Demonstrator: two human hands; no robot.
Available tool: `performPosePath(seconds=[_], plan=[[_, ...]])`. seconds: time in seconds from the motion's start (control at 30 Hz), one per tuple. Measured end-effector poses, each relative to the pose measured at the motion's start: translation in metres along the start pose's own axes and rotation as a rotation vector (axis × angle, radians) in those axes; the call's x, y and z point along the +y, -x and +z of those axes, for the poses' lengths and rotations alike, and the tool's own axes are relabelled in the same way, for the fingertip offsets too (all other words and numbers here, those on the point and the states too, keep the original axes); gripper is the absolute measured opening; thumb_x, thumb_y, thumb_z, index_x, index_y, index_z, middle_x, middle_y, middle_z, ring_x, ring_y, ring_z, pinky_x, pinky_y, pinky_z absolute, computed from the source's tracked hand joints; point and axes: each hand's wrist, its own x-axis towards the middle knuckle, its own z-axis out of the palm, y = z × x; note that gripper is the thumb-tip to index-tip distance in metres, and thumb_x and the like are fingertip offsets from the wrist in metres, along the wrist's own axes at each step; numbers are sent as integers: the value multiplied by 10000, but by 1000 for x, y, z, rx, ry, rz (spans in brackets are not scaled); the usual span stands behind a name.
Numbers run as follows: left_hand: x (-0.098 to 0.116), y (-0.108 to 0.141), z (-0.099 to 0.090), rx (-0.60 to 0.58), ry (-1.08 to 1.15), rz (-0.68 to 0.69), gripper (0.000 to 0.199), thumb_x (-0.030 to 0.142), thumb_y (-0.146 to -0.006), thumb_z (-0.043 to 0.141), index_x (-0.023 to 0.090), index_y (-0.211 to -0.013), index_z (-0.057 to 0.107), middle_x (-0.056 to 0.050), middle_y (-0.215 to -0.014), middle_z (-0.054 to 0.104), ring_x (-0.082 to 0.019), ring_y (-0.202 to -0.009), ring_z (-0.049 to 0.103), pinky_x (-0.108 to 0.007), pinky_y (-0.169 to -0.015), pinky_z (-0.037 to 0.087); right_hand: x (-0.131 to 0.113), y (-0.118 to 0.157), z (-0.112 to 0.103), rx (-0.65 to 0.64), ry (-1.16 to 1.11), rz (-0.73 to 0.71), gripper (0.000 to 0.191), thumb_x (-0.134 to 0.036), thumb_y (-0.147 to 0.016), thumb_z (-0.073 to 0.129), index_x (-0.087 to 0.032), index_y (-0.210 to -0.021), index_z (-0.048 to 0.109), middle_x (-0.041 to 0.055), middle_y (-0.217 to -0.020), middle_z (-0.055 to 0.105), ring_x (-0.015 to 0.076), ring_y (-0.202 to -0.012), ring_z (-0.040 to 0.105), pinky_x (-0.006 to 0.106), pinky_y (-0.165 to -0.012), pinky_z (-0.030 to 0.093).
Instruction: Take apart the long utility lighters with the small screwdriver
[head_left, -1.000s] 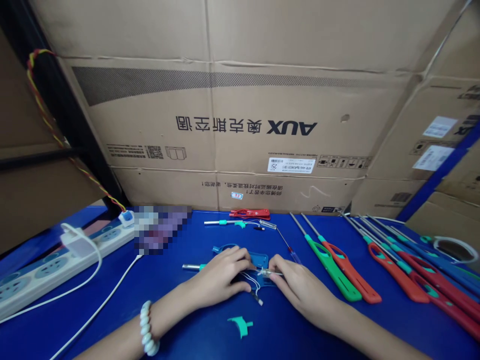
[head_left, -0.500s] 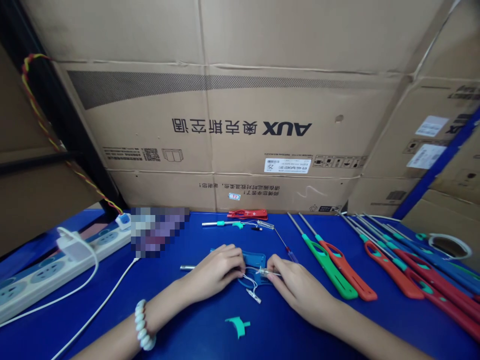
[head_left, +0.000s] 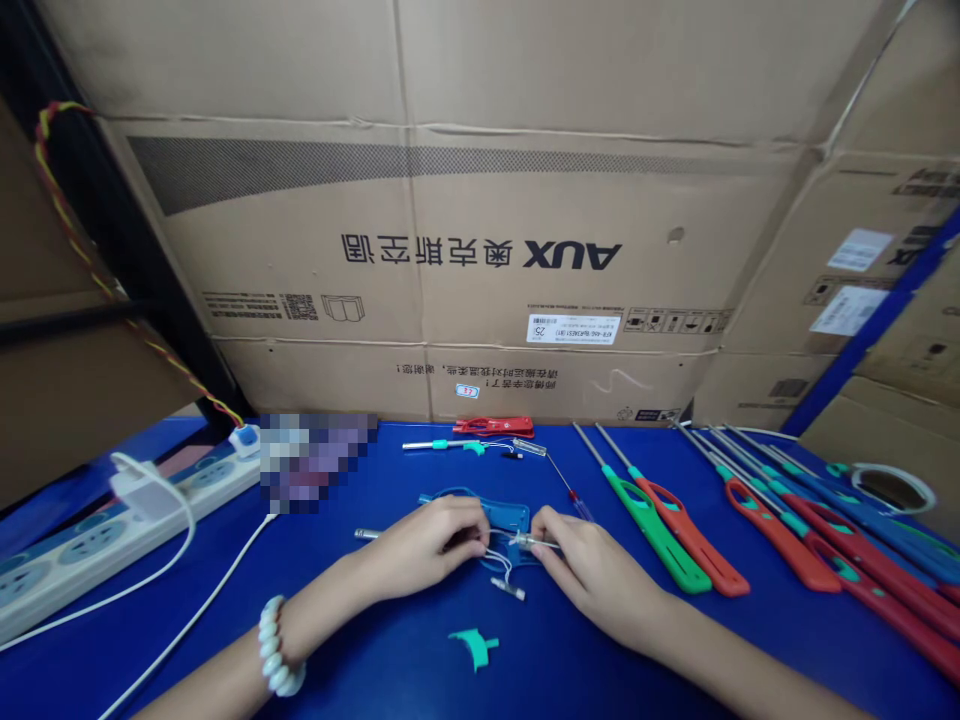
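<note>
My left hand has its fingers pinched over the metal tube, whose end sticks out at the left, and thin white wires run from its fingertips. My right hand is closed on a small clear part with a metal tip. Blue lighter shell halves lie beneath and behind both hands. A small white piece hangs on the wires just in front. Nearer to me, a teal trigger piece lies loose on the blue table.
Behind the hands lie a red shell, a tube with wires and a screwdriver. Lighters, among them a green one, fill the right side. A power strip with white cables is at left; cardboard stands behind.
The tube's end has shifted slightly left, with my left wrist. Both hands keep their holds, and the view has moved slightly.
</note>
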Motion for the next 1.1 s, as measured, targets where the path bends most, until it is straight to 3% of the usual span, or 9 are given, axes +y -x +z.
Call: performPosePath(seconds=[0.13,0.3,0.67,1.1], plan=[[3,1,2,-50,29,-38,63,232,-903,579,183,-932,606,-17,-841,632,-168,-781,549,-250,-697,399,0,0,0,11,-5,-19,80,-203,-963,391,-219,-901,440,24,-843,608,190,-756,594,288,-682,415],[5,1,5,-14,11,-34,130,283,-934,538,186,-901,619,-12,-796,637,-171,-783,542,-253,-717,384,0,1,1,8,57,-61,83,-192,-955,421,-208,-894,476,23,-834,609,186,-748,590,286,-673,425],[13,-4,3,-34,28,51,226,206,-957,467,171,-785,610,15,-635,633,-135,-647,538,-245,-749,366,16,-8,-12,150,228,-320,167,-228,-978,425,-177,-892,558,36,-785,632,182,-707,554,292,-675,427],[16,-5,2,-13,35,79,222,205,-949,473,173,-779,612,24,-619,621,-122,-625,543,-240,-752,386,15,-8,-17,134,193,-293,138,-220,-965,457,-186,-886,565,26,-810,642,175,-731,567,277,-672,428]])
